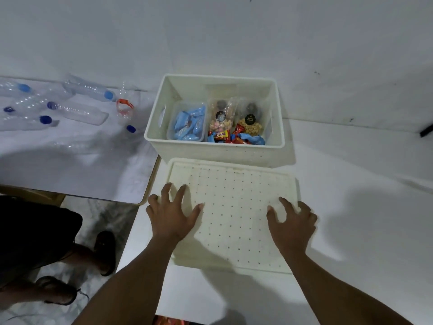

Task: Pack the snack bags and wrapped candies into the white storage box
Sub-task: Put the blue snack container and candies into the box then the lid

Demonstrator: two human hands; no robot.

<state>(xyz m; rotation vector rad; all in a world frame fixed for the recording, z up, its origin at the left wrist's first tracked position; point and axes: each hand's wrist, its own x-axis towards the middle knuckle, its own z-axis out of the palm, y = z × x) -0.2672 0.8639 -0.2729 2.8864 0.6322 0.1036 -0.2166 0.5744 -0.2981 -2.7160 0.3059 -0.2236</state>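
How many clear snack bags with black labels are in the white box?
2. The pink-filled bag stands centrally in the white box; the tan-filled bag just right of it. More may be hidden.

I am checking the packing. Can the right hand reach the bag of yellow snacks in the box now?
Probably yes: the white box is open, the lid lies on the table under the right hand, and nothing covers the bag of yellow snacks.
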